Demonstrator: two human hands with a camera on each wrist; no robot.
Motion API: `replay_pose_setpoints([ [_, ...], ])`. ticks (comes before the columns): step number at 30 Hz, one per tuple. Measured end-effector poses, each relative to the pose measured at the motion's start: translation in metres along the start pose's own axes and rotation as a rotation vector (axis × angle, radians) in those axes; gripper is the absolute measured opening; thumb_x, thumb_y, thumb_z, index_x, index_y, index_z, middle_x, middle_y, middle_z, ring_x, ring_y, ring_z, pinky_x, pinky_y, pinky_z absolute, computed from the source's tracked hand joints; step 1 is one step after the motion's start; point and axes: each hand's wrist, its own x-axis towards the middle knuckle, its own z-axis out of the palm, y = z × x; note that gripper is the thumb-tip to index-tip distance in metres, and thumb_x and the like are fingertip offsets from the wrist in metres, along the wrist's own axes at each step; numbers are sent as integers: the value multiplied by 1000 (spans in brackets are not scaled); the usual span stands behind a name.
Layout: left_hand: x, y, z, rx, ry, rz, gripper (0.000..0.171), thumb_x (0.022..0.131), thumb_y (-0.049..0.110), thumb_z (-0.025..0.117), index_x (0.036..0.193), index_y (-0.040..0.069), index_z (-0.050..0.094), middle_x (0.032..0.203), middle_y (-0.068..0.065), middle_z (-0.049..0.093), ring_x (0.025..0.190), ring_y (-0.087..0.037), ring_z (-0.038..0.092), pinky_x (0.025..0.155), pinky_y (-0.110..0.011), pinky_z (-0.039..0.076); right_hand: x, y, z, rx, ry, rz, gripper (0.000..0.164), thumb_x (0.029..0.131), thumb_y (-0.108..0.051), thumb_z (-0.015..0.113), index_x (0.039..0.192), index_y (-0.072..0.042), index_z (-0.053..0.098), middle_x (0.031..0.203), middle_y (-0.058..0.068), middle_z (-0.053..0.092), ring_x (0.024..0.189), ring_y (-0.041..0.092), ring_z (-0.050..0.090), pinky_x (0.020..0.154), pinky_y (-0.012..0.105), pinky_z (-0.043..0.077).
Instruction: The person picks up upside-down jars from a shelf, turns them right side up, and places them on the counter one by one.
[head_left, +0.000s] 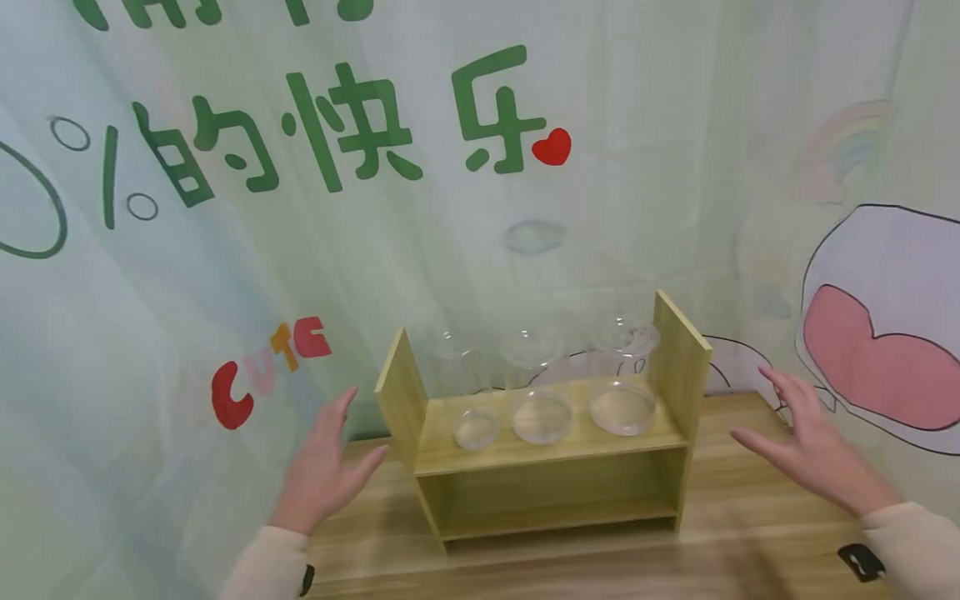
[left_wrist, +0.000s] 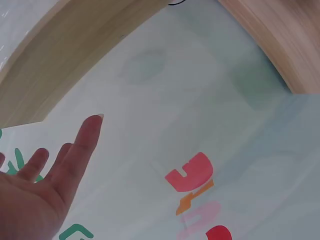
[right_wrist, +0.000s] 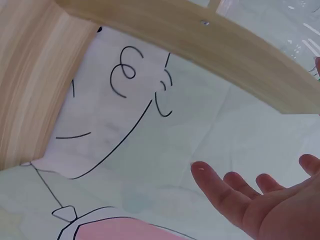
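A small two-tier wooden shelf (head_left: pixel 551 462) stands on the table in the head view. On its upper board are three clear, see-through containers: a narrow one (head_left: pixel 476 428) at left, a wider one (head_left: pixel 541 417) in the middle and another wide one (head_left: pixel 622 407) at right. My left hand (head_left: pixel 326 467) hovers to the left of the shelf, fingers extended and thumb apart, touching nothing. To the right of the shelf, my right hand (head_left: pixel 813 442) is held likewise, fingers spread from the thumb. Both wrist views show a side panel (left_wrist: pixel 85 55) of the shelf beyond straight, unoccupied fingers.
The wood-grain table (head_left: pixel 600 571) carries the shelf close to its back edge. Behind it hangs a pale green printed cloth (head_left: pixel 420 250) with green characters, a red heart and cartoon shapes. The lower tier of the shelf shows bare wood.
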Motion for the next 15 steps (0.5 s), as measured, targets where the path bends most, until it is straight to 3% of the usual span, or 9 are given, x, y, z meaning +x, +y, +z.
replay_pose_setpoints([
  [3,4,3,-1,-1,48,43,90,76,43,68,145,23,14,134,-11,35,109,-28,44,70,-47,46,2,-8,3,34,19,8,96,72,-21,77,146,-20,16,139,25,18,117,44,26,83,69,24],
  [9,11,12,4,-62,87,50,96,75,37,70,146,22,7,138,-9,31,110,-28,44,69,-46,46,6,-18,8,55,47,33,97,72,-20,77,145,-28,14,144,13,11,115,38,28,79,58,38],
  [12,14,16,9,-74,89,43,101,74,33,72,146,19,3,138,-11,30,110,-28,45,67,-44,47,7,-24,10,87,82,25,98,70,-16,78,145,-27,15,145,10,7,116,41,27,90,36,41],
  [15,15,19,14,-93,86,38,103,74,28,73,146,19,1,138,-12,29,110,-28,45,60,-38,47,6,-33,15,96,133,22,98,69,-14,78,145,-24,18,144,11,10,113,39,29,81,8,33],
])
